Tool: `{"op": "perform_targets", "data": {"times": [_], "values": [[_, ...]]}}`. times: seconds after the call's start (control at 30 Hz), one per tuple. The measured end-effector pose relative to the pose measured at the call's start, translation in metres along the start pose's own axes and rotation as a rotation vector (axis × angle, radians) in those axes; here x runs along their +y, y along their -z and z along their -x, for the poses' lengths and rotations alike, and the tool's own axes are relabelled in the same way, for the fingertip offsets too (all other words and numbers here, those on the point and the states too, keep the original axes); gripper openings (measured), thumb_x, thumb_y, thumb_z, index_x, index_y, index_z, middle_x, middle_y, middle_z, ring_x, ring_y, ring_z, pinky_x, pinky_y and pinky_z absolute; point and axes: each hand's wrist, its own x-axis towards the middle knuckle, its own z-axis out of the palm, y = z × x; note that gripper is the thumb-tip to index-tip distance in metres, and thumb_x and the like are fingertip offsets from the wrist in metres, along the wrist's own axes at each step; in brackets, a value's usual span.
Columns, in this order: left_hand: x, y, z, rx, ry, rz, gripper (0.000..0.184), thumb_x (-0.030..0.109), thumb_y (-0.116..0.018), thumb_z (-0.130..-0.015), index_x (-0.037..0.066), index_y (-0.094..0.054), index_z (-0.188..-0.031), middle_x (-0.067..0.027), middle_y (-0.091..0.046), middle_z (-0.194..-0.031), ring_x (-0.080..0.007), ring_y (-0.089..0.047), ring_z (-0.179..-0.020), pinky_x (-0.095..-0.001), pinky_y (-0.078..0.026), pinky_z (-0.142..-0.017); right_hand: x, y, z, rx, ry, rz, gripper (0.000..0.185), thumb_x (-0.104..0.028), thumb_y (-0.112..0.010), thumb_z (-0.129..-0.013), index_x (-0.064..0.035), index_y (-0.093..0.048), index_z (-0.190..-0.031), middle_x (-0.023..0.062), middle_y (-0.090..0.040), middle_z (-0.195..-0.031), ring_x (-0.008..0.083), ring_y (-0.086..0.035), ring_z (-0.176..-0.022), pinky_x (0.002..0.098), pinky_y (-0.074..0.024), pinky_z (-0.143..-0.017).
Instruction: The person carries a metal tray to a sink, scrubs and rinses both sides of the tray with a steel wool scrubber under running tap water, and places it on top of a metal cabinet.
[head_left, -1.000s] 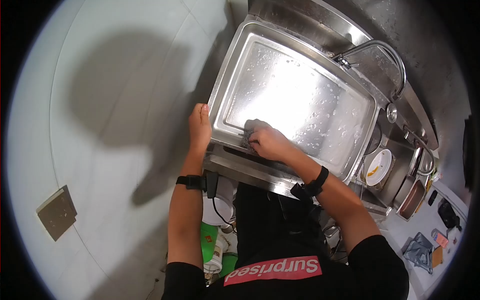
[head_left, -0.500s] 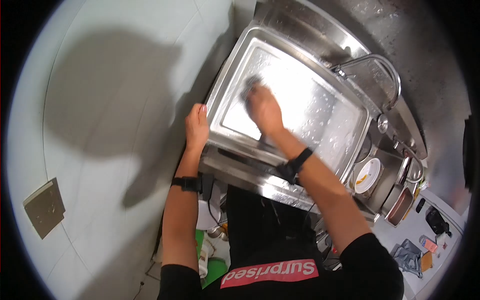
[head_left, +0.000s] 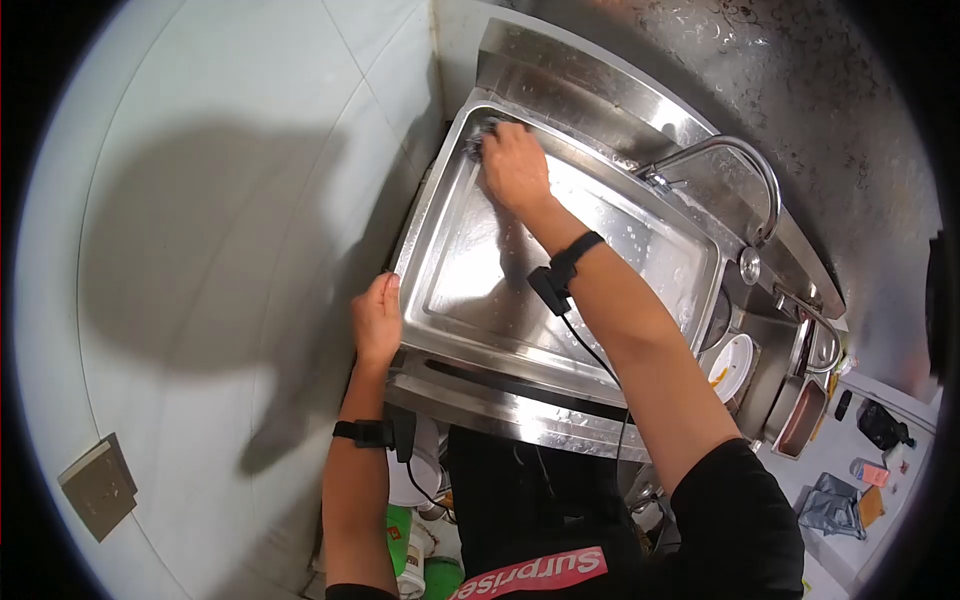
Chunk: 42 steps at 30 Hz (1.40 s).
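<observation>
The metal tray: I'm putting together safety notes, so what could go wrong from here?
The metal tray is wet, so the left hand might slip off its edge.
With the right hand pressing the scrubber into the far-left corner, the tray could shift.
The wrist cable crosses the tray's near edge and may snag or get wet.

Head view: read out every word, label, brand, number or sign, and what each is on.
"Surprise": upside down, on the red panel of the black T-shirt; anything further is cut off.
Mark on the green container: too small to read.
Pink packet: too small to read.
</observation>
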Motion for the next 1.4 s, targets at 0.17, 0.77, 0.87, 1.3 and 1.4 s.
{"op": "perform_targets", "data": {"times": [0.17, 0.77, 0.87, 1.3, 1.4], "values": [[0.002, 0.000, 0.000, 0.030, -0.023, -0.001, 0.031, 0.026, -0.052, -0.100, -0.003, -0.065, -0.099, -0.0256, -0.058, -0.075, -0.0430, -0.059, -0.066, -0.0448, -0.046, -0.061, 0.005, -0.001, 0.004, -0.100, -0.274, 0.109, 0.014, -0.012, -0.057, -0.081, -0.0023, -0.066, -0.081, 0.0147, -0.061, -0.089, 0.0316, -0.062, -0.091, 0.0419, -0.0504, -0.080], [-0.011, -0.003, -0.006, 0.031, -0.138, 0.088, 0.025, 0.020, -0.055, -0.099, -0.003, -0.065, -0.101, -0.0249, -0.056, -0.073, -0.0402, -0.059, -0.062, -0.0418, -0.047, -0.060, -0.021, -0.022, -0.019, 0.268, -0.173, -0.432, 0.012, -0.004, -0.068, -0.077, -0.0036, -0.061, -0.087, 0.0175, -0.066, -0.080, 0.0407, -0.064, -0.072, 0.0499, -0.0493, -0.067], [-0.001, 0.001, -0.005, 0.012, -0.085, 0.079, 0.026, 0.020, -0.055, -0.099, -0.004, -0.064, -0.101, -0.0241, -0.055, -0.070, -0.0361, -0.057, -0.058, -0.0401, -0.046, -0.058, -0.013, -0.018, -0.035, 0.172, -0.335, -0.367, 0.008, -0.008, -0.066, -0.080, -0.0032, -0.064, -0.086, 0.0176, -0.065, -0.087, 0.0400, -0.064, -0.079, 0.0485, -0.0499, -0.071], [-0.008, -0.002, -0.004, 0.022, -0.090, 0.098, 0.026, 0.020, -0.054, -0.099, -0.005, -0.063, -0.099, -0.0203, -0.049, -0.066, -0.0265, -0.047, -0.053, -0.0367, -0.043, -0.055, -0.031, -0.029, -0.038, 0.196, -0.519, -0.292, 0.009, -0.010, -0.062, -0.083, -0.0033, -0.067, -0.080, 0.0191, -0.067, -0.084, 0.0385, -0.066, -0.080, 0.0478, -0.0526, -0.071], [-0.010, -0.007, -0.006, 0.013, -0.047, 0.132, 0.029, 0.022, -0.053, -0.100, -0.005, -0.063, -0.100, -0.0184, -0.051, -0.066, -0.0225, -0.047, -0.056, -0.0357, -0.043, -0.057, -0.058, -0.020, -0.003, 0.208, -0.408, -0.450, 0.006, -0.004, -0.058, -0.081, -0.0024, -0.063, -0.079, 0.0212, -0.063, -0.080, 0.0421, -0.062, -0.076, 0.0519, -0.0493, -0.069]]}}
